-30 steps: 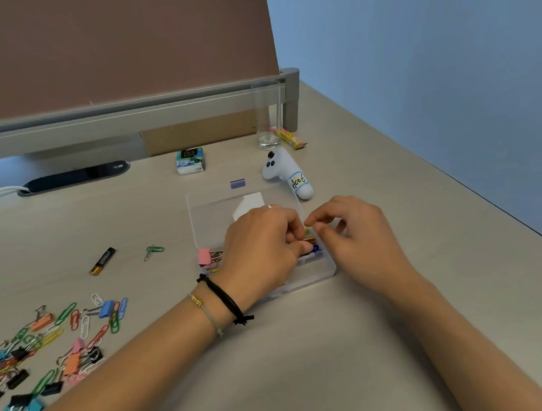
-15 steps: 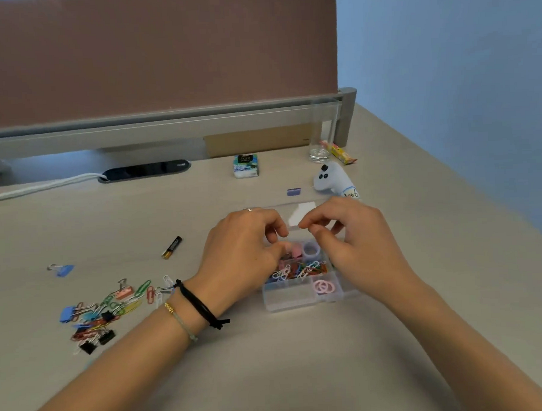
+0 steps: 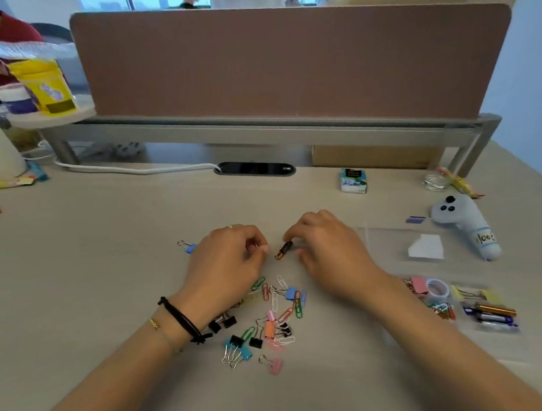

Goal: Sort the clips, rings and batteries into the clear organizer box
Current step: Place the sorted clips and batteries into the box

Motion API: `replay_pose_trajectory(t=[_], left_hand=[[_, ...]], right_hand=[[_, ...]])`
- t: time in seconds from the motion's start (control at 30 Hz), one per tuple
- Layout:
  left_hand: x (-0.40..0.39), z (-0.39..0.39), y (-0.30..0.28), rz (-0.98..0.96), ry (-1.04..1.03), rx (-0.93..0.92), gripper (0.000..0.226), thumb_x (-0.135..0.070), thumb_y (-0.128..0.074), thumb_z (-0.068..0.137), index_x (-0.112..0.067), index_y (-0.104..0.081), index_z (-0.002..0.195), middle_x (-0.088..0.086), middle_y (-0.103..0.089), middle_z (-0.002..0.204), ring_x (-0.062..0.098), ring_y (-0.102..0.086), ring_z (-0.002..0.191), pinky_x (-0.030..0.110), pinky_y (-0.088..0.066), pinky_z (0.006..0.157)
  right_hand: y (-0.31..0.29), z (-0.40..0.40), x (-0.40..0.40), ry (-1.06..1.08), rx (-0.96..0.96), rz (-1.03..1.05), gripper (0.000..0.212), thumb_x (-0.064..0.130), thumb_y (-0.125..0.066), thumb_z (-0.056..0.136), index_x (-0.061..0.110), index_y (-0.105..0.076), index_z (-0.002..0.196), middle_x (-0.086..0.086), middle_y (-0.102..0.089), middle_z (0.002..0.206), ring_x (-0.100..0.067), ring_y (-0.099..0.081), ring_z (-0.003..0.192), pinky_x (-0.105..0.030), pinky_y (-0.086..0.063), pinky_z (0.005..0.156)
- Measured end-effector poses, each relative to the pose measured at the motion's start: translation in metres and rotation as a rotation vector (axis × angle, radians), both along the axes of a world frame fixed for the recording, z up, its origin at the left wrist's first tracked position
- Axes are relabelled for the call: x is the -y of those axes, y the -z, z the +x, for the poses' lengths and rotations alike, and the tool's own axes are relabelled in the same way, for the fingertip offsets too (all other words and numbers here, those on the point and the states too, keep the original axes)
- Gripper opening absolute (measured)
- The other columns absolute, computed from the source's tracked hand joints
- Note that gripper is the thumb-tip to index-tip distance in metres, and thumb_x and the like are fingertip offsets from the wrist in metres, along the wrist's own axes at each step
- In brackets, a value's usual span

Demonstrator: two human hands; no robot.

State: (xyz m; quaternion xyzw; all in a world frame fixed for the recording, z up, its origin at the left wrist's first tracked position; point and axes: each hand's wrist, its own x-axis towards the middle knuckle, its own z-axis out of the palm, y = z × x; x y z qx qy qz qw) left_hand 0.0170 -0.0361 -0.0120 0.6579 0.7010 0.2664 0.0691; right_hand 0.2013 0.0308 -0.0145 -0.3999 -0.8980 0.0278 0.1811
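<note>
Batteries (image 3: 493,315), clips and rings sat in the clear organizer box (image 3: 451,303) by the worktop's (image 3: 111,274) right edge. Right hand (image 3: 330,249) fingers (image 3: 291,235) pinched a loose battery (image 3: 283,250); left hand (image 3: 225,263) curled, holding something thin and hard to identify. Loose clips (image 3: 268,323) lay nearer.

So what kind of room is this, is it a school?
More likely an office: the desk has a brown divider panel along its back, a cable port set in it, and another person's things beyond.
</note>
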Motion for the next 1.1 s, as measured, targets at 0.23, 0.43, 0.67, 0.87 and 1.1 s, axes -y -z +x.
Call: replay_pose_trajectory(t=[0.23, 0.43, 0.67, 0.87, 1.1], left_hand=[[0.011, -0.023, 0.004, -0.026, -0.054, 0.031, 0.014, -0.038, -0.057, 0.095, -0.033, -0.070, 0.092, -0.016, -0.066, 0.083, 0.001, -0.058, 0.070, 0.027, -0.049, 0.063], [0.004, -0.004, 0.006, 0.010, -0.027, 0.040, 0.019, -0.042, -0.053, 0.096, -0.033, -0.069, 0.090, -0.013, -0.064, 0.077, 0.003, -0.055, 0.068, 0.028, -0.043, 0.060], [-0.020, 0.095, -0.008, 0.042, 0.217, 0.067, 0.021, -0.042, -0.050, 0.098, -0.033, -0.068, 0.093, -0.012, -0.065, 0.082, 0.010, -0.056, 0.074, 0.033, -0.046, 0.065], [-0.022, 0.156, -0.011, 0.002, 0.358, 0.074, 0.021, -0.042, -0.050, 0.098, -0.032, -0.067, 0.091, -0.014, -0.067, 0.082, 0.008, -0.059, 0.073, 0.034, -0.052, 0.067], [-0.018, 0.185, -0.003, -0.043, 0.391, 0.051, 0.016, -0.036, -0.053, 0.096, -0.035, -0.069, 0.090, -0.018, -0.067, 0.084, 0.004, -0.061, 0.079, 0.032, -0.054, 0.068]], right_hand=[[0.018, -0.019, -0.014, -0.038, 0.096, 0.025, 0.016, 0.020, -0.069, 0.085, 0.024, -0.070, 0.101, 0.002, -0.062, 0.102, -0.022, -0.048, 0.098, -0.035, -0.043, 0.076], [0.007, -0.008, -0.003, -0.040, 0.040, 0.047, 0.011, 0.022, -0.065, 0.088, 0.024, -0.056, 0.094, 0.003, -0.058, 0.093, -0.021, -0.046, 0.088, -0.037, -0.041, 0.072], [-0.016, 0.086, 0.026, 0.154, -0.056, 0.029, 0.006, 0.019, -0.059, 0.094, 0.025, -0.057, 0.096, 0.006, -0.057, 0.090, -0.016, -0.043, 0.084, -0.034, -0.038, 0.066], [-0.013, 0.173, 0.051, 0.375, -0.118, -0.002, 0.006, 0.021, -0.056, 0.095, 0.024, -0.061, 0.096, 0.010, -0.061, 0.093, -0.015, -0.048, 0.090, -0.040, -0.048, 0.071], [0.001, 0.228, 0.068, 0.460, -0.076, -0.082, 0.009, 0.019, -0.066, 0.090, 0.026, -0.066, 0.094, 0.012, -0.057, 0.094, -0.015, -0.044, 0.092, -0.036, -0.045, 0.076]])
